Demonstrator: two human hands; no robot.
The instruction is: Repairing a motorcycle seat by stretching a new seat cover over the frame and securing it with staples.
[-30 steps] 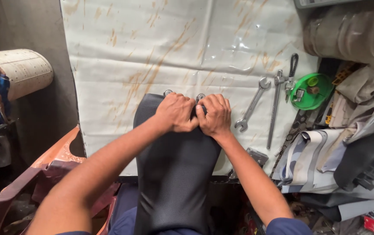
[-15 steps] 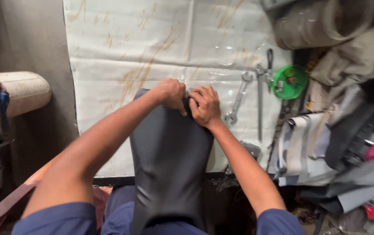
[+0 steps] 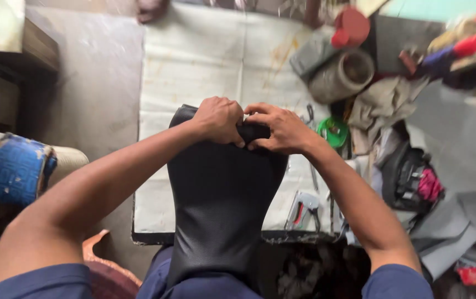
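Both hands grip the far end of the black vinyl seat cover, which runs from the person's lap out to 12 o'clock over the white sheet. The left hand is fisted on the cover's edge; the right hand pinches it beside. Judging by this, the cover is being stretched; next calls for firm, even pull. Against half a second ago, the view has swung, showing a staple gun at 4 o'clock
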